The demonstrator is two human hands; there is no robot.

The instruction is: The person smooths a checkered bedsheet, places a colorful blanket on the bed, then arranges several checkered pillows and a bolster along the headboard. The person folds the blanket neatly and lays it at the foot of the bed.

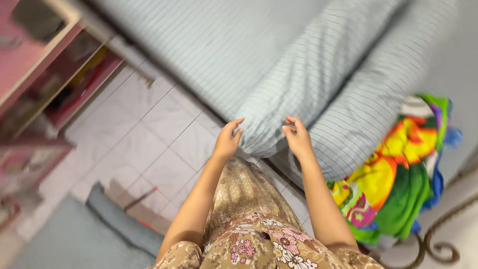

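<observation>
The bed (209,55) with its striped grey sheet filled the view from ten to two o'clock. The striped pillow (298,94) lay at centre, its end toward you; a bright cloth (398,174) sat at four o'clock. Your left hand (227,141) and right hand (298,138) were half-curled on its corners, pinching lightly. I'd judge that grip could slip, dropping it to the tiled floor (149,134).

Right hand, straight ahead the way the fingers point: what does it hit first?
Most likely the striped grey pillow. The right hand sits at its near end, fingers curled toward the cloth; whether they already touch it is unclear.
</observation>
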